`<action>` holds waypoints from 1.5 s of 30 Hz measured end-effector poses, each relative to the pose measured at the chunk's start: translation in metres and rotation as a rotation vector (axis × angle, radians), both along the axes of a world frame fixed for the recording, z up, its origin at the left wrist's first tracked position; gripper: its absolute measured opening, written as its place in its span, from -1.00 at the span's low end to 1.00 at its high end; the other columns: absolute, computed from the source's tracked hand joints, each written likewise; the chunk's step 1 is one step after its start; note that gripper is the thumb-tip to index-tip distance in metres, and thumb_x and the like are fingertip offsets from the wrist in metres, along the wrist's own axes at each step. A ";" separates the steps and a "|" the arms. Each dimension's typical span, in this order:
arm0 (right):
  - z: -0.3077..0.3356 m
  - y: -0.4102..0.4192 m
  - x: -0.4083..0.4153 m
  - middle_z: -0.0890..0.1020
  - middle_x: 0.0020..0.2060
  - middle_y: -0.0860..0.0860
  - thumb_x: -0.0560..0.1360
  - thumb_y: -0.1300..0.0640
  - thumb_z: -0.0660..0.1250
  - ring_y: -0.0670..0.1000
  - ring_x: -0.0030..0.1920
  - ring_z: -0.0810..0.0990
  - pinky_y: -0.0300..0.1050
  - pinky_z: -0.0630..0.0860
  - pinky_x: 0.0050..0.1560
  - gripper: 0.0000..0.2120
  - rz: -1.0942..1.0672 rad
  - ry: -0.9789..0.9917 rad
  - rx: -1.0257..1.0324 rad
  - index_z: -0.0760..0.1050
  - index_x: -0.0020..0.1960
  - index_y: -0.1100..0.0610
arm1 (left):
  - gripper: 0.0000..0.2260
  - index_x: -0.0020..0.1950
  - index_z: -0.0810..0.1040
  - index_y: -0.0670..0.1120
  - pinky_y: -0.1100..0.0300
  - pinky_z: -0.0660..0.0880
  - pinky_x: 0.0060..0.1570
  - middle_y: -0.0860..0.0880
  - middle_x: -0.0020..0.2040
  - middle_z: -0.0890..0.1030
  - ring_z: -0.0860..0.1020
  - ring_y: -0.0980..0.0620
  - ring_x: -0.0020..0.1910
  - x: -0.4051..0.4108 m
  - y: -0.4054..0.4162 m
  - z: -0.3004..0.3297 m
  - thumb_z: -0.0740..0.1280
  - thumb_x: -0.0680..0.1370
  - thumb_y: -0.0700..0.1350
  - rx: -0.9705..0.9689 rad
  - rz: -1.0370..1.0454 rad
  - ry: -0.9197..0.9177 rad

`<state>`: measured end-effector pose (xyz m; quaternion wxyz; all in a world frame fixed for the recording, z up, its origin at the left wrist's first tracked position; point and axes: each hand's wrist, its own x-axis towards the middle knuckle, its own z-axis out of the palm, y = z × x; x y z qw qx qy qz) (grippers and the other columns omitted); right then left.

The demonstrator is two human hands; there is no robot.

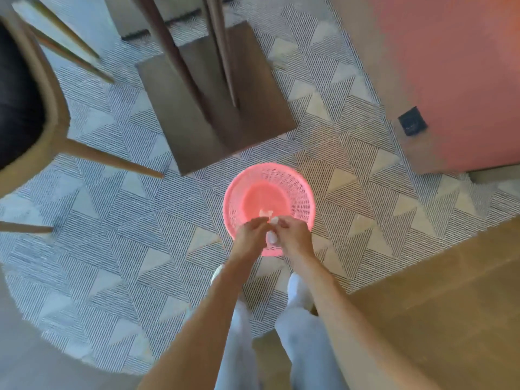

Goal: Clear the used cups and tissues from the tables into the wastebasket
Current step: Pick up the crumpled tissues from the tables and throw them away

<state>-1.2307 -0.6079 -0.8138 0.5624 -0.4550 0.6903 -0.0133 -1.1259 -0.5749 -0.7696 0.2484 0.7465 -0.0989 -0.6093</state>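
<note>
Over the pink wastebasket (302, 198), my left hand (250, 235) and right hand (292, 235) pinch a white tissue (271, 237) together. It looks soft and very light; fingertips are enough.

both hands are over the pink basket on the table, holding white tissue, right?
Not quite: the basket stands on the patterned floor, not on a table. The head view shows it beside the dark table base. The rest holds: the left hand and right hand are together over its rim, with white tissue between them.
</note>
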 end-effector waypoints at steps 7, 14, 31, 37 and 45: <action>0.017 -0.016 -0.017 0.72 0.11 0.07 0.47 0.17 0.34 0.12 0.11 0.69 0.17 0.63 0.16 -0.68 0.069 0.069 0.035 0.67 0.20 0.10 | -0.73 0.26 0.64 -0.19 -0.15 0.59 0.16 -0.12 0.02 0.65 0.58 -0.08 -0.03 0.013 -0.003 0.021 0.34 0.59 -0.19 0.050 0.098 -0.064; 0.165 -0.059 0.000 0.73 0.03 0.08 0.53 0.20 0.30 0.14 0.03 0.70 0.21 0.61 0.17 -0.75 0.033 -0.082 -0.073 0.68 0.14 0.13 | -0.87 -0.01 0.68 -0.08 -0.10 0.61 0.10 -0.15 0.00 0.69 0.63 -0.10 -0.01 0.024 -0.025 0.144 0.33 0.60 -0.21 -0.080 0.175 -0.125; 0.572 -0.032 0.062 0.73 0.00 0.24 0.59 0.30 0.33 0.04 -0.09 0.68 -0.12 0.66 -0.05 -0.82 0.202 -0.723 -0.277 0.67 -0.05 0.10 | -0.80 0.06 0.68 -0.14 0.03 0.64 0.04 -0.19 0.07 0.71 0.68 -0.16 0.09 0.069 0.033 0.532 0.26 0.62 -0.29 -0.653 0.488 -0.280; 0.629 0.032 0.109 0.74 -0.05 0.14 0.61 0.30 0.31 0.09 -0.07 0.71 -0.01 0.65 0.02 -0.83 0.351 -0.849 -0.246 0.68 0.04 0.20 | -0.78 0.08 0.69 -0.14 -0.05 0.62 0.14 -0.18 0.08 0.73 0.67 -0.21 0.13 0.091 0.132 0.594 0.24 0.65 -0.27 -0.791 0.698 -0.299; 0.664 0.162 0.199 0.75 -0.02 0.11 0.63 0.26 0.28 0.09 -0.01 0.72 -0.03 0.66 0.08 -0.81 0.577 -0.937 -0.219 0.67 0.10 0.22 | -0.80 0.16 0.68 -0.17 0.00 0.59 0.09 -0.17 0.10 0.72 0.67 -0.17 0.15 0.164 0.304 0.626 0.29 0.62 -0.24 -0.877 0.928 -0.417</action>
